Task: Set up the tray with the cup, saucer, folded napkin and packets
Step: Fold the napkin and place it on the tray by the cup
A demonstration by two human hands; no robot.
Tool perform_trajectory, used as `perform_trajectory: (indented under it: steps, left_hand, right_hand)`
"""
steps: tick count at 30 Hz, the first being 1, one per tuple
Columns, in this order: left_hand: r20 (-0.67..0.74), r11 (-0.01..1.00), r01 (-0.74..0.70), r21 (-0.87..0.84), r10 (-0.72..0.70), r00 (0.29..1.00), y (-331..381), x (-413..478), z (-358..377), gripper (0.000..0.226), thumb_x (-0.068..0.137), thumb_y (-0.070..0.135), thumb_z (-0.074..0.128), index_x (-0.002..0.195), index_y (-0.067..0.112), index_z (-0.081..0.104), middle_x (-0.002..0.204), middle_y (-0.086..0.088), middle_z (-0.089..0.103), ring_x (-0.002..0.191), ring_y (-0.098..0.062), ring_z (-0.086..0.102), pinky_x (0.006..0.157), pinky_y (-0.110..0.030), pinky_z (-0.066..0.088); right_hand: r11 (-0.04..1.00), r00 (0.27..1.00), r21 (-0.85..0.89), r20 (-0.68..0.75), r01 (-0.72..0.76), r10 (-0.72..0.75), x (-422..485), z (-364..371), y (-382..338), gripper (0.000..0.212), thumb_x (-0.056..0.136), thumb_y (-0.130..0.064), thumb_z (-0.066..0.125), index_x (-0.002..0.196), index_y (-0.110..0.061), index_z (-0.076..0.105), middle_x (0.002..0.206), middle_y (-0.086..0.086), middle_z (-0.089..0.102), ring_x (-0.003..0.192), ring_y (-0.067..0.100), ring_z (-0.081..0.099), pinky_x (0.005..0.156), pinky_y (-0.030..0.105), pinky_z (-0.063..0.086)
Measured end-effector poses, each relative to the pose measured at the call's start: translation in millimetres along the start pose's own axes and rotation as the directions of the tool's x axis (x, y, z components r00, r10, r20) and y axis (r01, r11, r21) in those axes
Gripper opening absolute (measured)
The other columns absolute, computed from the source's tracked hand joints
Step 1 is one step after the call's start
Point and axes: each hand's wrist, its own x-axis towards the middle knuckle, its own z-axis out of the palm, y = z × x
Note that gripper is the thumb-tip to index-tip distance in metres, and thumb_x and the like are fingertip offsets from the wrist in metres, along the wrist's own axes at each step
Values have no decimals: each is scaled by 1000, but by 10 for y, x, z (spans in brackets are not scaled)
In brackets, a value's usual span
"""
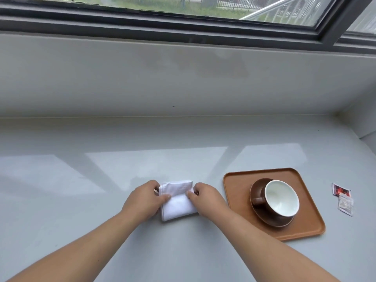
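Both hands pinch the napkin: your left hand [145, 197] and right hand [205, 198] grip opposite edges of the napkin [178, 202] on the bench [81, 200], beside the tray [236, 186]. It looks soft, light and floppy; support the folded edges so the layers stay together.

A white napkin [177, 200] is lying folded into a small thick rectangle, its far edge showing stacked layers, between the fingers [162, 197] of both hands. To the right of the fingers an orange-brown tray [236, 192] with rounded corners is sitting flat. A brown saucer [256, 188] is resting on it, carrying an upright brown cup [281, 200] with a white, empty inside and its handle pointing toward the fingers. Two packets [343, 198], one reddish and one pale, are lying off the tray, well to its right, just touching each other.
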Motion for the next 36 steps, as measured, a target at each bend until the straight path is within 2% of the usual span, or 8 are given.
perform_trajectory:
  steps: [6, 9, 15, 17, 21, 26, 33, 36]
  left_hand:
    - [36, 970, -66, 236, 59, 998, 40, 217, -88, 64, 77, 55, 75, 130, 38, 45, 96, 10, 67, 88, -16, 65, 67, -34, 51]
    - [68, 927, -132, 350, 116, 991, 127, 298, -132, 52, 76, 56, 78, 118, 34, 56, 113, 8, 59, 98, -17, 60, 77, -36, 54]
    - [163, 902, -197, 385, 144, 976, 235, 305, -161, 23, 80, 38, 65, 86, 35, 44, 97, 10, 53, 85, -16, 57, 61, -31, 39]
    - [184, 923, -195, 331, 139, 973, 212, 284, -152, 21, 81, 32, 61, 93, 34, 43, 96, 10, 58, 85, -16, 60, 62, -32, 44]
    - [219, 953, -163, 256, 107, 970, 169, 221, -161, 50, 77, 40, 65, 122, 37, 42, 105, 11, 63, 90, -14, 63, 70, -31, 52]
    - [318, 928, -191, 319, 85, 944, 142, 184, -173, 34, 67, 51, 68, 94, 32, 63, 90, 10, 68, 81, -8, 62, 63, -29, 44]
    - [299, 926, -201, 320, 103, 949, 191, 60, -111, 26, 72, 48, 70, 83, 29, 56, 84, 9, 65, 71, -11, 56, 58, -30, 38]
    - [276, 928, -183, 325, 92, 957, 227, -22, -27, 26, 75, 49, 70, 84, 28, 56, 85, 9, 65, 71, -10, 56, 59, -29, 38]
  right_hand:
    - [997, 995, -15, -68, -73, 72, 52, 87, -34, 27, 91, -49, 60, 100, -25, 48, 79, -11, 56, 81, 20, 60, 60, 34, 41]
    - [993, 991, -27, -67, -115, 113, 74, 107, -76, 29, 91, -51, 59, 102, -25, 50, 80, -12, 55, 82, 20, 59, 64, 34, 45]
    - [990, 990, -29, -46, -136, 134, -17, 107, -164, 24, 91, -48, 54, 88, -25, 50, 85, -6, 62, 83, 22, 61, 68, 36, 49]
    - [993, 994, -42, -40, -107, 106, -89, 111, -188, 22, 91, -45, 55, 87, -24, 49, 88, -4, 62, 85, 23, 59, 69, 36, 48]
    - [999, 997, 17, -66, -46, 47, -232, 97, -234, 18, 92, -36, 56, 82, -22, 49, 91, -2, 59, 87, 22, 56, 73, 39, 50]
    - [994, 1000, 112, -5, -14, 14, -353, 72, -255, 17, 98, -36, 52, 91, -20, 50, 86, -5, 57, 75, 17, 53, 64, 33, 40]
    - [942, 989, 311, 110, -128, 98, -372, -73, -149, 15, 95, -45, 56, 92, -31, 52, 82, -9, 57, 67, 5, 52, 55, 23, 38]
    - [923, 970, 322, 185, -209, 155, -412, -114, -33, 33, 83, -53, 61, 107, -32, 52, 89, -8, 61, 70, 9, 58, 54, 24, 41]
